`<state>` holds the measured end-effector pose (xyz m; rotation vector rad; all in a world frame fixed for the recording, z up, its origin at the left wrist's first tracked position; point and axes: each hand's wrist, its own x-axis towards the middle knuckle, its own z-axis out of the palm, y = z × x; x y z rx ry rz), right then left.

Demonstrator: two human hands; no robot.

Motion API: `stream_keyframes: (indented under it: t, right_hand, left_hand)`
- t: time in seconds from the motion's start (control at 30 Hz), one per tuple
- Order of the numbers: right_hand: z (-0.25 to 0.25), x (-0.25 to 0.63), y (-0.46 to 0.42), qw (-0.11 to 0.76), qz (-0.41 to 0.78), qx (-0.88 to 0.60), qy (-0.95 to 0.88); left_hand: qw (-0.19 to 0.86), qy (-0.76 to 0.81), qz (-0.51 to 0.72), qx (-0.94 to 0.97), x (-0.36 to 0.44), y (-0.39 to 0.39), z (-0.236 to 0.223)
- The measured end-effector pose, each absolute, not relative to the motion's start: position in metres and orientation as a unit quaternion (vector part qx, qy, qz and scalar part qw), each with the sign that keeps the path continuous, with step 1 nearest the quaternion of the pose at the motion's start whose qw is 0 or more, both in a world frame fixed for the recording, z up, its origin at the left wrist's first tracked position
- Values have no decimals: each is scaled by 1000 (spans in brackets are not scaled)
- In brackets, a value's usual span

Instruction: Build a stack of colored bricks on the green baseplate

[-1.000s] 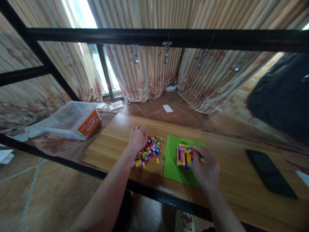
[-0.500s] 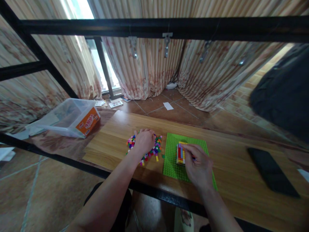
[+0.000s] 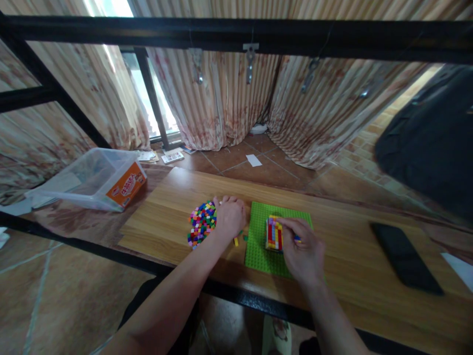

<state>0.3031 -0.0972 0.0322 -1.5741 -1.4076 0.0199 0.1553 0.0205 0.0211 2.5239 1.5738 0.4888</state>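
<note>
To our right, a black phone (image 3: 404, 257) lies flat on the wooden table (image 3: 351, 241); to our left sits a clear plastic box (image 3: 98, 201) with an orange label (image 3: 126, 187). Beyond a black metal bar (image 3: 221, 35), we see patterned curtains (image 3: 218, 98) and white paper (image 3: 253, 160) on the tiled floor (image 3: 283, 154).

Patterned curtains (image 3: 223, 108) and a tiled floor (image 3: 81, 281) suggest a home.

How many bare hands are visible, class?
2: left hand at the loose multicoloured plastic bricks; right hand over the flat green plastic baseplate, at the multicoloured rectangular brick block.
</note>
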Motion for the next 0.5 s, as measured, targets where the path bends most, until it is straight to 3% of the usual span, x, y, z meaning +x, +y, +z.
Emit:
stream_keyframes:
  t: [0.5]
  right_hand:
    - [39, 316, -93, 538, -2, -674, -507]
  left_hand:
    - [259, 342, 285, 857, 173, -19, 32]
